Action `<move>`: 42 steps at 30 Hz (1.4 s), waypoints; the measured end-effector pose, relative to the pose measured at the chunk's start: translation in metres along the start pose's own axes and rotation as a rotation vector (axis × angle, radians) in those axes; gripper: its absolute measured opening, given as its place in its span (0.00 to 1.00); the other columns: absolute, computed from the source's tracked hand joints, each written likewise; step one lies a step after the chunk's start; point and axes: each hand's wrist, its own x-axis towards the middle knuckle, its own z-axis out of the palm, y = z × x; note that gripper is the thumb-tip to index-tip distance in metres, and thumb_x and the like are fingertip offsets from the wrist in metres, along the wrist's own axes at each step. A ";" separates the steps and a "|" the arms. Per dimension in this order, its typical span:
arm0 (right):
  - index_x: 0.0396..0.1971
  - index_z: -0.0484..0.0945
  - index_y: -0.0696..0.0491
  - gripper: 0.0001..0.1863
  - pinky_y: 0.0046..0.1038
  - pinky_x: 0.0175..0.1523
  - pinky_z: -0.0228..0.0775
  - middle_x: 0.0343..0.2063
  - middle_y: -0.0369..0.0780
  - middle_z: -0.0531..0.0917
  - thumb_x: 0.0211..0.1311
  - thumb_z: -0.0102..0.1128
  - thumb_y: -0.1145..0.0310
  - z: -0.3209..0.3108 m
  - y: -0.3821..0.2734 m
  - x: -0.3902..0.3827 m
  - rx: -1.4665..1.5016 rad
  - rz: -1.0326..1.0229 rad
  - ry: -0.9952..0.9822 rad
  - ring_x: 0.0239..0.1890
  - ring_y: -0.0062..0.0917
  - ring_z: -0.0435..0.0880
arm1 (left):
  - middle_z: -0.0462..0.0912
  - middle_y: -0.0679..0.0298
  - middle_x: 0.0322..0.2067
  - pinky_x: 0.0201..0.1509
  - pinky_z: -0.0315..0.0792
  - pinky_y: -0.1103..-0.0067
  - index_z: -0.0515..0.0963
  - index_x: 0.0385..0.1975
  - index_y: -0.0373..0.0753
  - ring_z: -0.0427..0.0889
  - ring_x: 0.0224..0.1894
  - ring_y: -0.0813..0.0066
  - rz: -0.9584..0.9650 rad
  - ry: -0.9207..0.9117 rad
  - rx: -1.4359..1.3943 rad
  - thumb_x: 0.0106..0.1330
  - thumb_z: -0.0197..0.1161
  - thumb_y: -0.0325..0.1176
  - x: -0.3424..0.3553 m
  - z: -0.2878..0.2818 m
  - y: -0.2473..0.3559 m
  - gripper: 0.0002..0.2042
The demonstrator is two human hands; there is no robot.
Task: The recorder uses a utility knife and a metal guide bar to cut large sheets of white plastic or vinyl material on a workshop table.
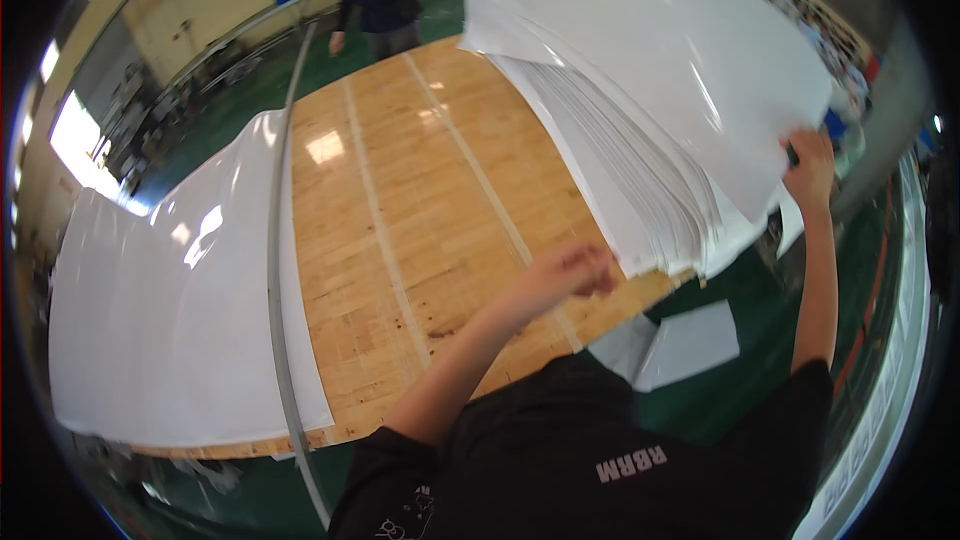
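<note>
A large glossy white sheet point(640, 20) is raised and bowed at the upper right, above a stack of white sheets point(610, 160). My right hand point(812, 170) is closed on this sheet's near right edge; a small dark thing shows by its fingers, too small to name. Over the near edge of the wooden table point(440, 190), just left of the stack, hovers my left hand point(575, 272). Its fingers are curled, slightly blurred, with nothing visible in them. Across the table stands another person point(380, 0), partly cut off, with one arm stretched toward the lifted sheet.
Another white sheet point(170, 320) covers the table's left end, with a long grey bar point(277, 240) running across beside it. Pale strips point(375, 210) line the wood. Below the near edge, folded white pieces point(690, 345) lie over the green floor point(755, 305). A grey pillar point(895, 120) rises at right.
</note>
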 end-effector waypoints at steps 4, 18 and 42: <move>0.31 0.75 0.55 0.14 0.35 0.47 0.64 0.32 0.41 0.79 0.40 0.50 0.83 0.101 0.073 -0.064 0.161 0.468 -0.204 0.40 0.38 0.76 | 0.75 0.54 0.49 0.53 0.68 0.71 0.66 0.54 0.35 0.73 0.52 0.60 -0.231 -0.069 0.679 0.66 0.50 0.51 -0.046 0.002 0.013 0.27; 0.44 0.77 0.55 0.19 0.36 0.48 0.68 0.38 0.49 0.80 0.50 0.49 0.82 0.175 0.097 -0.159 0.037 0.460 -0.846 0.43 0.44 0.78 | 0.76 0.50 0.45 0.53 0.67 0.62 0.73 0.48 0.39 0.74 0.51 0.56 -1.329 1.007 0.797 0.57 0.59 0.51 -0.352 -0.045 -0.174 0.25; 0.43 0.73 0.53 0.13 0.40 0.43 0.69 0.34 0.48 0.80 0.57 0.53 0.68 0.145 -0.033 -0.043 0.064 0.660 -0.522 0.39 0.43 0.78 | 0.47 0.42 0.63 0.69 0.41 0.61 0.51 0.63 0.33 0.43 0.67 0.45 -0.794 1.018 1.223 0.47 0.69 0.49 -0.438 -0.207 -0.312 0.47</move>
